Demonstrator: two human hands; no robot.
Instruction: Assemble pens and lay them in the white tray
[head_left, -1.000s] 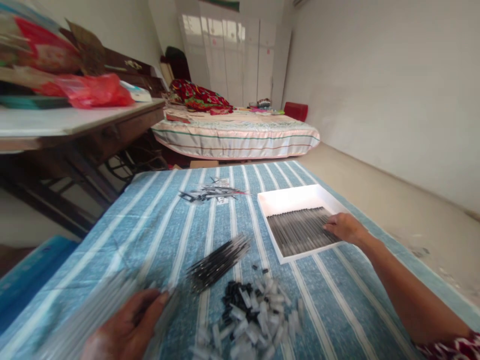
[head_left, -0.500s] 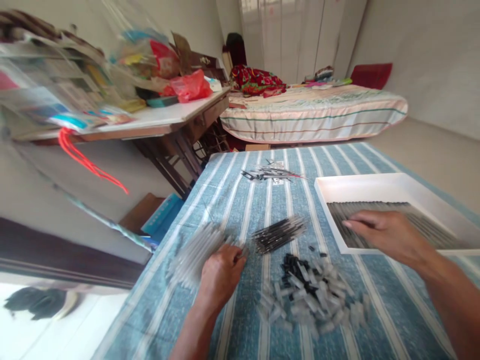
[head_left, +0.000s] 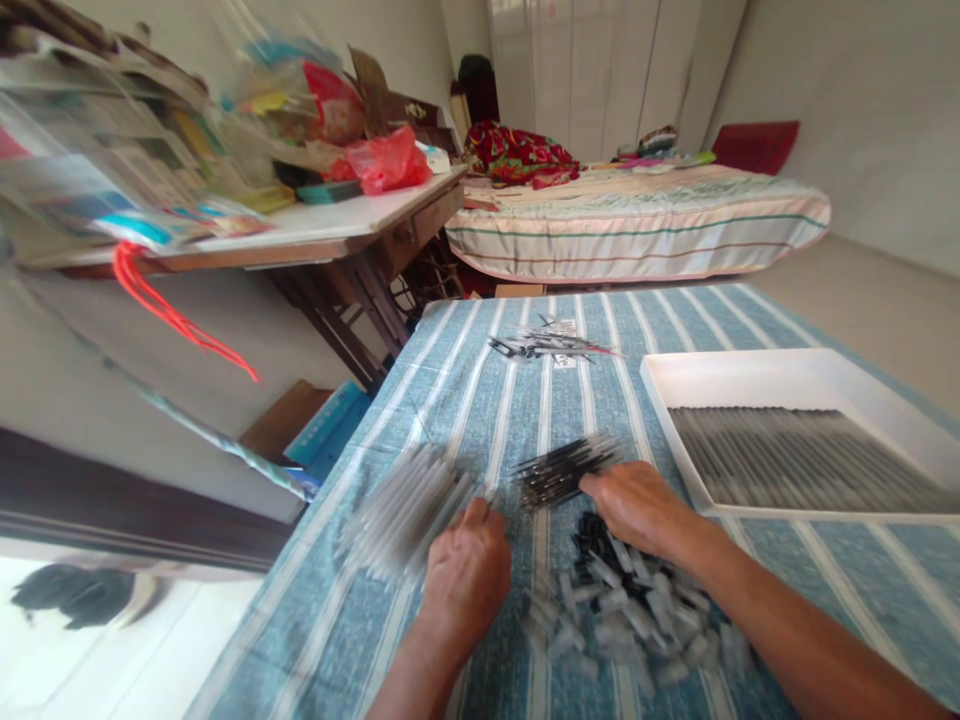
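Observation:
My left hand [head_left: 469, 560] is closed at the right edge of a bundle of pale translucent tubes [head_left: 405, 510]; its fingertips pinch what looks like the end of one tube. My right hand [head_left: 637, 505] has its fingers together at the right end of a pile of thin black refills [head_left: 559, 472]; whatever it pinches is too small to make out. Just below it lies a heap of clear caps [head_left: 622, 610] mixed with small black plugs [head_left: 592, 540]. At the right, a white tray [head_left: 697, 490] holds a row of grey, dark-cored sticks [head_left: 795, 455].
Loose thin pieces [head_left: 551, 345] lie on a paper label near the far edge of the striped cloth [head_left: 465, 375]. A side table [head_left: 315, 230] with bags stands at the left, a bed [head_left: 637, 230] behind, and a blue box [head_left: 326, 430] below left.
My right hand has moved left from over the tray to the black refills. My left hand has shifted slightly to the right and down. The view has shifted a little.

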